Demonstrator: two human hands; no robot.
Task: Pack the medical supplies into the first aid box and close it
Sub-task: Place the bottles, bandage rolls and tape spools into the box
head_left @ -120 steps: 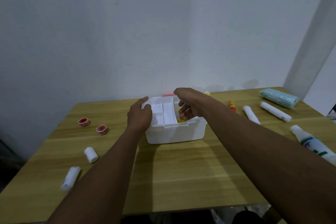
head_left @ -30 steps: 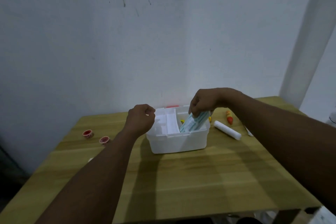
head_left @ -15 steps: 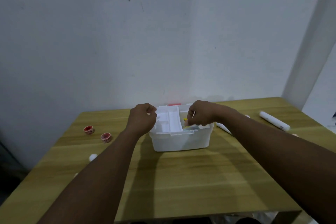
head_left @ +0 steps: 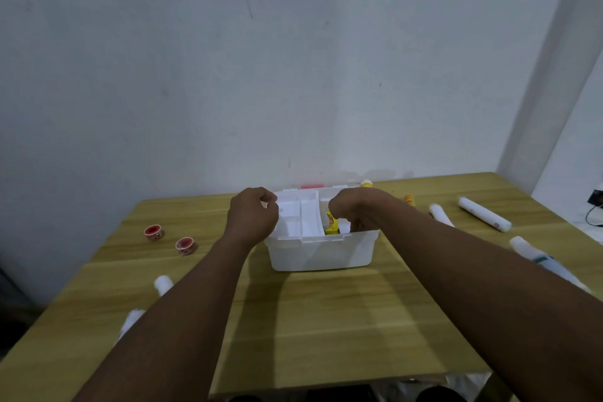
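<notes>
The white first aid box (head_left: 321, 251) stands open at the middle of the wooden table (head_left: 326, 320). A white inner tray (head_left: 303, 217) fills its left half. My left hand (head_left: 253, 215) is closed on the tray's left edge. My right hand (head_left: 355, 212) reaches into the box's right half with its fingers curled downward. What lies under those fingers is hidden. A yellow packet (head_left: 331, 225) stands inside the box just left of my right hand.
Two red tape rolls (head_left: 153, 232) (head_left: 185, 245) and two white bandage rolls (head_left: 163, 284) (head_left: 132, 323) lie left of the box. On the right are two long white rolls (head_left: 440, 214) (head_left: 484, 214), a white bottle (head_left: 538, 259) and a small orange tube (head_left: 408, 199). A wall rises directly behind the table.
My right hand carried a teal-striped pack over the box and pushed it down inside; the pack is now out of sight. My left hand stayed on the tray.
</notes>
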